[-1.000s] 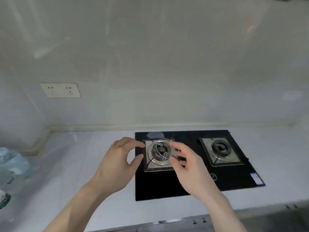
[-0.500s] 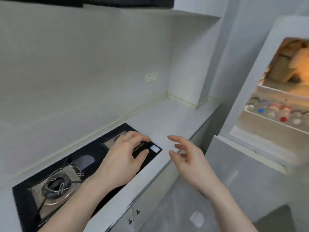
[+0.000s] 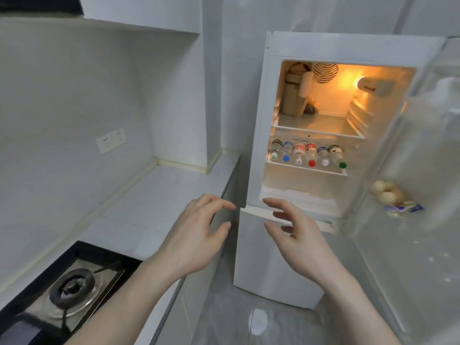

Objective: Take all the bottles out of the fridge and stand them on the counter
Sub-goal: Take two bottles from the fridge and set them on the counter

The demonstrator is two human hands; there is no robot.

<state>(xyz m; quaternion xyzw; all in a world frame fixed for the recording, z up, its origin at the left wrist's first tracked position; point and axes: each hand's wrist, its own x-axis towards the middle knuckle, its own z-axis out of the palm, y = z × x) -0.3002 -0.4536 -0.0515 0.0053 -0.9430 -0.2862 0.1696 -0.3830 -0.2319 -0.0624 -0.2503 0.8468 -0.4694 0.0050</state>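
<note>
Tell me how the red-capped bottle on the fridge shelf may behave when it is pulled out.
The red-capped bottle lies on its side, so it may roll. It touches neighbouring bottles, which may shift. Being in the fridge, it might be slippery.

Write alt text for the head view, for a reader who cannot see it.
Two empty hands, left and right, reach toward an open, lit fridge where six bottles lie side by side on a shelf, caps outward. A counter with a stove runs along the left.
</note>
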